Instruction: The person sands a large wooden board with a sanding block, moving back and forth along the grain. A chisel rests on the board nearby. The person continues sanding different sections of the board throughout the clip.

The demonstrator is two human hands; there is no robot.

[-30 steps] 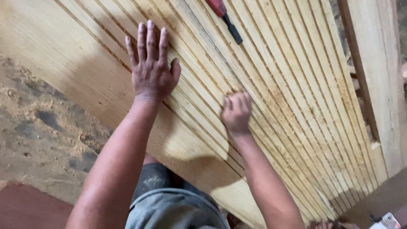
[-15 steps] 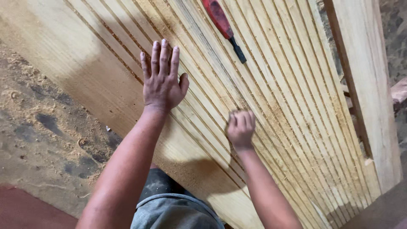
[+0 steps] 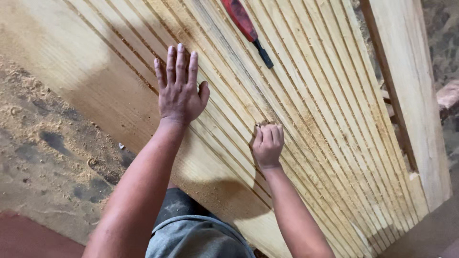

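Observation:
A large pale wooden panel (image 3: 315,100) with many long parallel grooves runs diagonally across the view. My left hand (image 3: 179,91) lies flat on it, palm down, fingers together and holding nothing. My right hand (image 3: 267,145) is curled into a fist lower on the panel. Its fingertips press a small tan piece, apparently sandpaper (image 3: 261,125), into a groove. Fine sawdust lies in the grooves around it.
A red-handled tool with a dark tip (image 3: 247,27) lies on the panel above both hands. A thick pale plank (image 3: 411,71) stands along the panel's right side. On the left is a floor covered in sawdust (image 3: 43,143). My knee in grey cloth (image 3: 196,234) is below.
My right hand has slid down and right along the groove. My left hand has stayed flat on the panel. The view has shifted, so the red-handled tool shows more fully.

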